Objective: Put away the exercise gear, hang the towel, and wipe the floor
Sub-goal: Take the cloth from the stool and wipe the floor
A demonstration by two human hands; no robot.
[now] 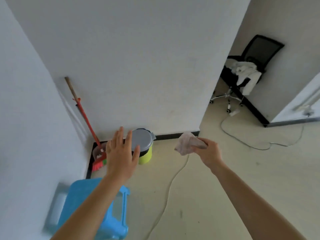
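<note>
While the left hand is held out flat with its fingers spread wide and nothing in it, the right hand pinches a crumpled pale wipe between the thumb and the fingers. The wipe is up in the air above the floor, a little to the right of a small bin. The bin is lime green with a grey lid, and it stands on the floor against the white wall. The left hand is in front of the lid's left side, but I cannot tell if it touches the lid. In the corner, left of the bin, a broom with a red handle leans on the wall, and its bristles rest by a dustpan. A blue stool stands under the left arm. A white cable runs along the floor. Far back on the right is a black chair with a white cloth lying over its seat.
</note>
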